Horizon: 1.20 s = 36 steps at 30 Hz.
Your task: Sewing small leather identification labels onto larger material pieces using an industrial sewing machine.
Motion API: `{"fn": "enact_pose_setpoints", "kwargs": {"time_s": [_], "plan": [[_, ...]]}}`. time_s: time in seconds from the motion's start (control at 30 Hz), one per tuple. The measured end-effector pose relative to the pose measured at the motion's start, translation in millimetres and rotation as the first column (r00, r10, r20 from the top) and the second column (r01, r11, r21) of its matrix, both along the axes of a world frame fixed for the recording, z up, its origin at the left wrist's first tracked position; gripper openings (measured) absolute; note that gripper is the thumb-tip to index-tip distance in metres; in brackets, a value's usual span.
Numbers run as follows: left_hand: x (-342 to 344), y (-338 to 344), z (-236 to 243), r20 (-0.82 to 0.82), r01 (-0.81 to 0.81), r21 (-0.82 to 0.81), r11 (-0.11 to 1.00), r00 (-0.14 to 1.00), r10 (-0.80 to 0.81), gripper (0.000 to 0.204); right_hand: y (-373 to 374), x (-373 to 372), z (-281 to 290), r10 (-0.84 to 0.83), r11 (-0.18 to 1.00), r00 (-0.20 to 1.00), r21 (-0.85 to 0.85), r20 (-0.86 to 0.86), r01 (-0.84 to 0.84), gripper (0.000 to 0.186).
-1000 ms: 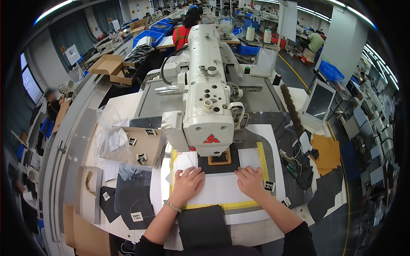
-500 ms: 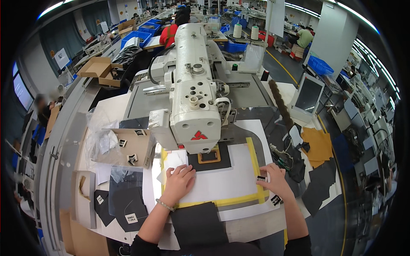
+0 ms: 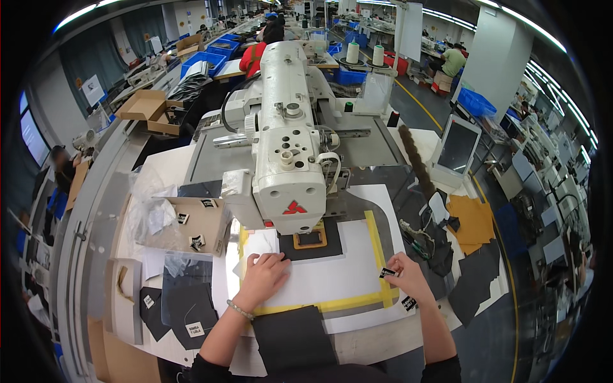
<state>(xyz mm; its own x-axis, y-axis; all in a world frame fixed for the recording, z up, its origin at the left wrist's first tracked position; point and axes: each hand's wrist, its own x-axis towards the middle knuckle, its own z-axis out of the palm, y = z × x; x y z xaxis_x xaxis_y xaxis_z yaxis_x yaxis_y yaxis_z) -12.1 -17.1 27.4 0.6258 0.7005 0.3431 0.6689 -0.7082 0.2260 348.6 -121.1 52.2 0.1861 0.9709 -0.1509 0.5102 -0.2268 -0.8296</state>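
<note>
My left hand [image 3: 262, 279] lies flat with its fingers slightly apart on a white template sheet [image 3: 319, 277] edged with yellow tape. Its fingertips are beside a black fabric piece [image 3: 331, 247] under the head of a white industrial sewing machine [image 3: 287, 191]. A yellow-brown rectangular frame [image 3: 324, 240] sits on that piece beneath the head. At the template's right edge, my right hand [image 3: 412, 279] pinches a small black label with white print [image 3: 387, 272] between thumb and fingers. A similar black label [image 3: 408, 303] lies by my right wrist.
An open cardboard tray [image 3: 214, 223] with several labels stands on the left, beside crumpled clear plastic [image 3: 150, 210]. Black fabric pieces [image 3: 274, 338] lie at the front edge and both sides. Mustard fabric [image 3: 469, 220] and a small screen [image 3: 458, 147] are at the right.
My right hand has turned slightly, and the label it pinches now tilts the other way. My left hand stays on the sheet. The whole view has shifted a little.
</note>
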Motion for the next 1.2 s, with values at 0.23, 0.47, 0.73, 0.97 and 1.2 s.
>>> {"fn": "enact_pose_setpoints", "kwargs": {"time_s": [0.23, 0.47, 0.73, 0.97, 1.2], "plan": [[54, -46, 39, 0.045, 0.377, 0.327, 0.866, 0.91, -0.413, 0.04, 27, -92, -10, 0.239, 0.958, 0.771, 0.013, -0.59, -0.287, 0.026], [43, -43, 30, 0.299, 0.335, 0.05, 0.941, 0.894, -0.334, 0.028, 31, -121, 3, 0.039, 0.944, 0.321, -0.071, -0.946, -0.323, 0.024], [51, -32, 2, 0.71, 0.647, -0.63, 0.429, 0.257, 0.655, 0.017, 55, -116, -27, 0.116, 0.979, 0.562, -0.001, -0.819, -0.203, 0.023], [68, -19, -23, 0.523, 0.691, -0.571, 0.443, -0.11, 0.845, 0.014, 86, -134, -11, 0.069, 0.988, 0.594, -0.029, -0.801, -0.154, 0.02], [77, -23, -10, 0.547, 0.7, -0.588, 0.406, -0.026, 0.837, 0.018, 141, -108, -31, 0.23, 0.973, 0.863, 0.094, -0.449, -0.21, 0.014]]}}
